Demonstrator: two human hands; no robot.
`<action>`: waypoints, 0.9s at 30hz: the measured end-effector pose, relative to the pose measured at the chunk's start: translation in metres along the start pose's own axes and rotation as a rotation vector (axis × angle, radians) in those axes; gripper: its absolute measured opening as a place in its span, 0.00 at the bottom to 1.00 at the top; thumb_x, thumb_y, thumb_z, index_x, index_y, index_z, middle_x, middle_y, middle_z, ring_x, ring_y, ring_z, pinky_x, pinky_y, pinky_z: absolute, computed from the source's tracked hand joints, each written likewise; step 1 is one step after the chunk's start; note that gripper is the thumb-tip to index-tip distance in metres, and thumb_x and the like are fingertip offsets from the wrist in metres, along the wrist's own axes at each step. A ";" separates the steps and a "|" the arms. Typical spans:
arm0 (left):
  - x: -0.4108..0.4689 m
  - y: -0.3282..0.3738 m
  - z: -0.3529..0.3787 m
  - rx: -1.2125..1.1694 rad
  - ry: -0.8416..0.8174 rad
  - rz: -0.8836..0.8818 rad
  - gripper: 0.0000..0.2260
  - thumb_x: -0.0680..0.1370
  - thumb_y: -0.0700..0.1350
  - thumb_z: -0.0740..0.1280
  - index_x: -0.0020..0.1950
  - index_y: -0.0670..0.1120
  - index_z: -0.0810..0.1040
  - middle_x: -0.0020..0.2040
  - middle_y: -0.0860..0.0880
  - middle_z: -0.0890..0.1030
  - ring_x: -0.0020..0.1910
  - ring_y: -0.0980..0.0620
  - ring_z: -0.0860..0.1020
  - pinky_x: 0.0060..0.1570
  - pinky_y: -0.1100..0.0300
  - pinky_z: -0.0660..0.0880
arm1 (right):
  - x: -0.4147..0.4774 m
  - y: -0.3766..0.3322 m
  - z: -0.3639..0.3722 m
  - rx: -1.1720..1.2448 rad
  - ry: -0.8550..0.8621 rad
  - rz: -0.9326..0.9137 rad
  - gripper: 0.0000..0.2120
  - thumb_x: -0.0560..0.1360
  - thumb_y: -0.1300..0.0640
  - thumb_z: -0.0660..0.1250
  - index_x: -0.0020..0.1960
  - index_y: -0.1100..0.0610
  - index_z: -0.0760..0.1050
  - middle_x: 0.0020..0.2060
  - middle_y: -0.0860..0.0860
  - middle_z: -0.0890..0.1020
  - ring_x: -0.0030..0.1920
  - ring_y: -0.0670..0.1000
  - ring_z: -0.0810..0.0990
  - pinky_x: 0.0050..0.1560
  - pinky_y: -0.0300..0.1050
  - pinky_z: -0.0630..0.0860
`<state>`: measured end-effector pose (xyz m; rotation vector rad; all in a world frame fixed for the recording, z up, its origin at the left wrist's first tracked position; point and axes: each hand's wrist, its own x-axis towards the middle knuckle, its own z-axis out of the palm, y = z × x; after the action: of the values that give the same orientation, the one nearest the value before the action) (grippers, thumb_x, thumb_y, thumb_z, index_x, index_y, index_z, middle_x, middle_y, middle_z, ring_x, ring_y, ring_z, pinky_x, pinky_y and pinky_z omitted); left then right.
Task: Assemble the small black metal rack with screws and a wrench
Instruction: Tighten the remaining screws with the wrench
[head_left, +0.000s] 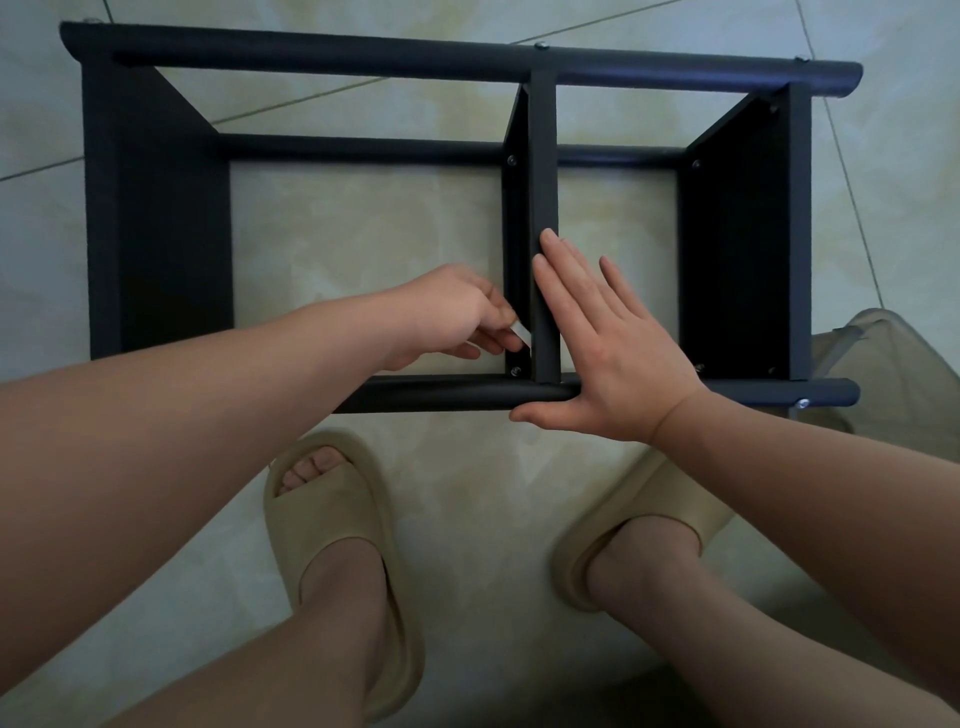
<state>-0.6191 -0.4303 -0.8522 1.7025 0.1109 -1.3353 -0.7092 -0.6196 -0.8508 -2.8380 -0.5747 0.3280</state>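
The black metal rack (156, 218) stands on the tiled floor, seen from above, with round bars at the far and near sides and a middle divider panel (543, 182). My left hand (457, 312) reaches inside the rack and pinches a small silvery wrench (522, 332) against the divider's left face, just above a screw (516, 371) at its lower near corner. My right hand (597, 343) lies flat with straight fingers against the divider's top edge and the near bar (441, 395), thumb under the bar.
Other screws show along the far bar (542, 47) and at the near right bar end (803, 402). My feet in beige slippers (332, 545) stand just in front of the rack. A beige cloth item (893, 374) lies at the right edge.
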 end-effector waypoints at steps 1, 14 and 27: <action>-0.001 0.000 0.000 0.007 -0.004 0.005 0.07 0.82 0.41 0.65 0.45 0.46 0.78 0.40 0.51 0.86 0.44 0.53 0.82 0.44 0.59 0.75 | 0.000 0.000 0.001 0.000 0.008 -0.001 0.58 0.70 0.24 0.62 0.82 0.66 0.51 0.82 0.60 0.50 0.82 0.58 0.49 0.80 0.63 0.53; -0.011 -0.007 -0.008 0.142 -0.059 0.061 0.08 0.82 0.39 0.64 0.45 0.47 0.78 0.40 0.52 0.85 0.42 0.57 0.80 0.46 0.61 0.74 | 0.000 0.001 0.001 0.011 0.012 -0.003 0.58 0.71 0.24 0.61 0.82 0.66 0.50 0.82 0.60 0.50 0.82 0.58 0.49 0.79 0.63 0.53; -0.015 -0.014 -0.006 0.287 -0.102 0.107 0.04 0.81 0.37 0.66 0.48 0.42 0.80 0.43 0.50 0.84 0.38 0.60 0.79 0.44 0.60 0.73 | 0.000 0.001 0.002 0.017 0.037 -0.011 0.57 0.71 0.25 0.62 0.81 0.66 0.51 0.82 0.61 0.51 0.82 0.59 0.50 0.80 0.63 0.53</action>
<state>-0.6286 -0.4118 -0.8491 1.8439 -0.2383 -1.4062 -0.7093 -0.6202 -0.8534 -2.8172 -0.5767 0.2769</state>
